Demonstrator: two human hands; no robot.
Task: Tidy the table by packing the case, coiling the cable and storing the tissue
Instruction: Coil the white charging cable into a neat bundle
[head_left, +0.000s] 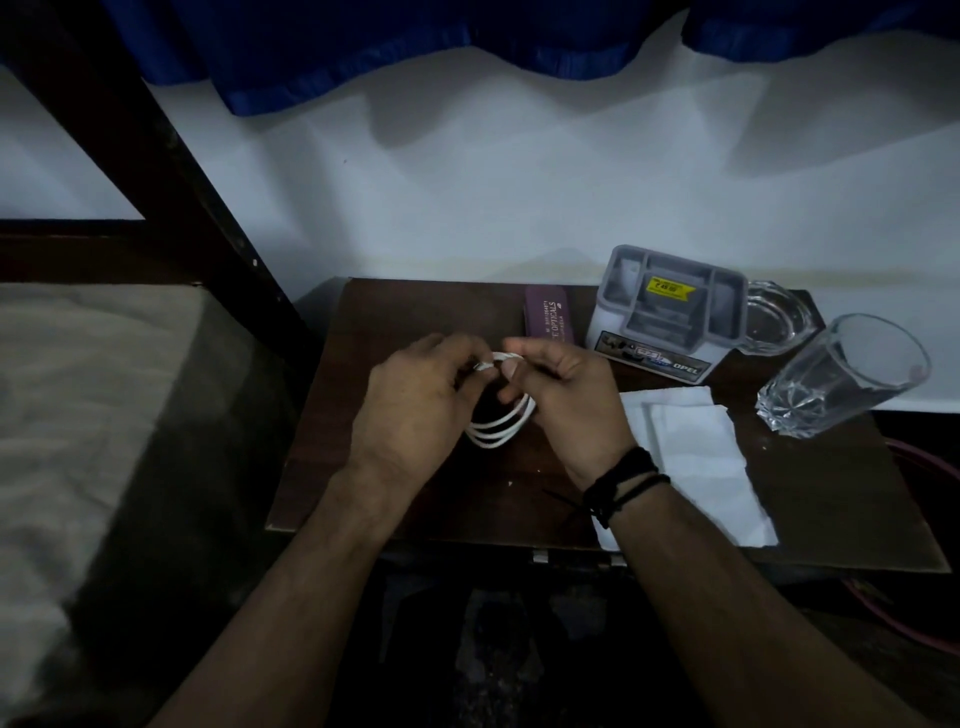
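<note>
Both hands pinch the coiled cable (501, 421).
I see left hand (415, 400) and right hand (566, 400) closed on it; fingers hide its top, dim light blurs the plug.

Two bare arms come up from the bottom of the view, no sleeves on either one, & each ends in a bare hand w/ short nails: the left hand (415, 400) has nothing on it, no ring or watch. The right hand (566, 400) has black string bands (621, 483) tied round the wrist, a few thin cords bunched together like a bracelet. One loose black cord end sticks out from the knot toward the left arm, approx. straight & thin.
</note>
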